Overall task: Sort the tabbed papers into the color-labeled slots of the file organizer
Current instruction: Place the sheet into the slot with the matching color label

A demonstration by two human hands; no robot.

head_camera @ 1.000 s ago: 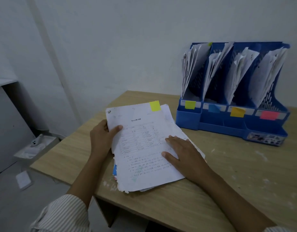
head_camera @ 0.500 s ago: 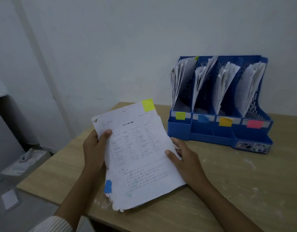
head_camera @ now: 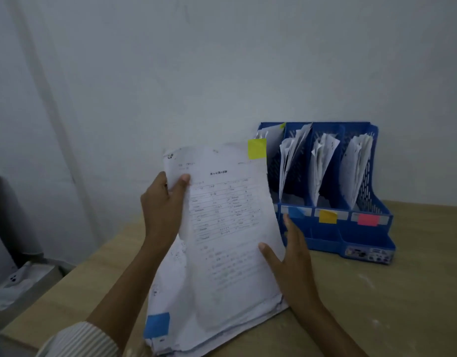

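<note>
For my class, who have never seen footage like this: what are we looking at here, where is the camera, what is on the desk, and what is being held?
No machine here: a person wears a camera on the head, looking down at their own hands. The left hand pinches the top edge of a paper stack stood on the wooden desk; the front sheet carries a yellow-green tab. The right hand steadies the stack's right edge. Behind stands a blue file organizer with colour-labelled slots already holding papers.

Organizer's [head_camera: 364, 222] leftmost label hidden behind sheet [head_camera: 230, 215]; print blurred.
</note>
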